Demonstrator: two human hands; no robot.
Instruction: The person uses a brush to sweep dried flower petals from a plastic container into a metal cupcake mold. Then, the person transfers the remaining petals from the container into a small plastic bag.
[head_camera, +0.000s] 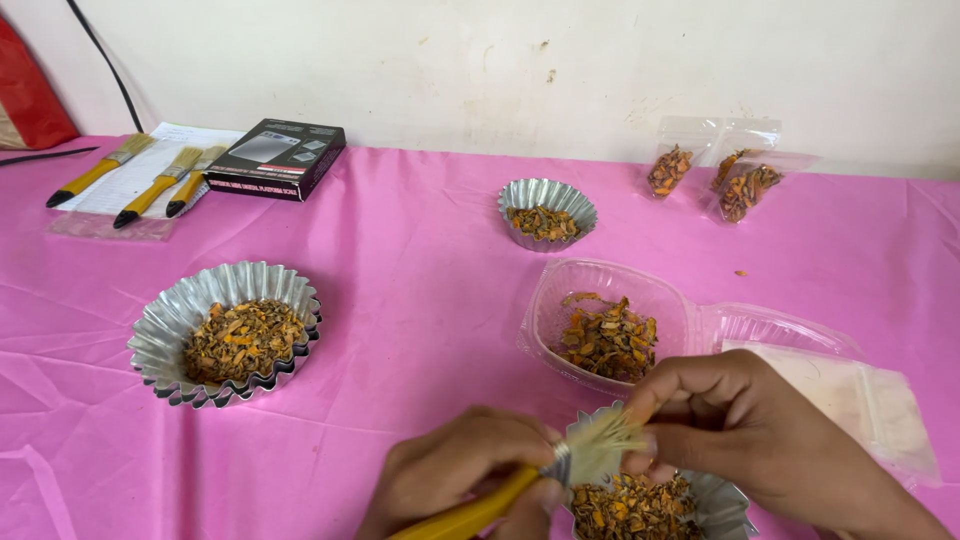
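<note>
Surface: table under pink cloth
Left: fluted foil tins, brushes, black box
Right: clear clamshell, pouches

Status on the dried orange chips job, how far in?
Done by the look of it: three small clear bags by the wall hold chips. In hand: the left hand holds a yellow-handled brush while the right hand pinches its bristles over a foil cup of chips. Left: two more foil cups, the clear plastic tub and an empty-looking bag.
</note>
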